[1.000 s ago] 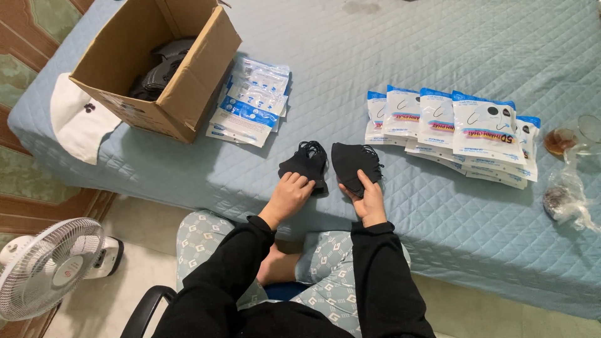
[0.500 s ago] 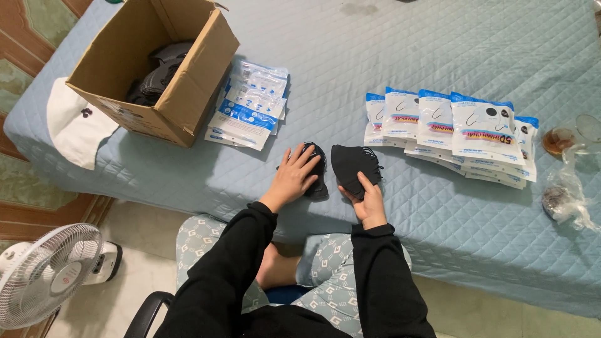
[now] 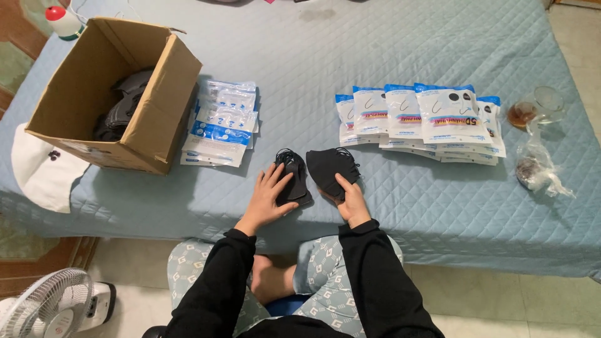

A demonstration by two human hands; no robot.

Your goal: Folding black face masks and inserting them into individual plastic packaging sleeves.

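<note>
Fingers [image 3: 273,181] flat on black mask stack [image 3: 294,178], right hand [image 3: 350,199] pressing second stack [image 3: 332,169]

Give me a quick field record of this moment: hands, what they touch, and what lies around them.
left hand: flat on the left stack of black masks
right hand: resting on the right stack of black masks
surface: blue quilted cover
left of the hands: cardboard box with dark items inside; flat pouches beside it
right of the hands: row of overlapping filled packets
far right: glass cup, clear plastic bag
on the floor: white fan
</note>
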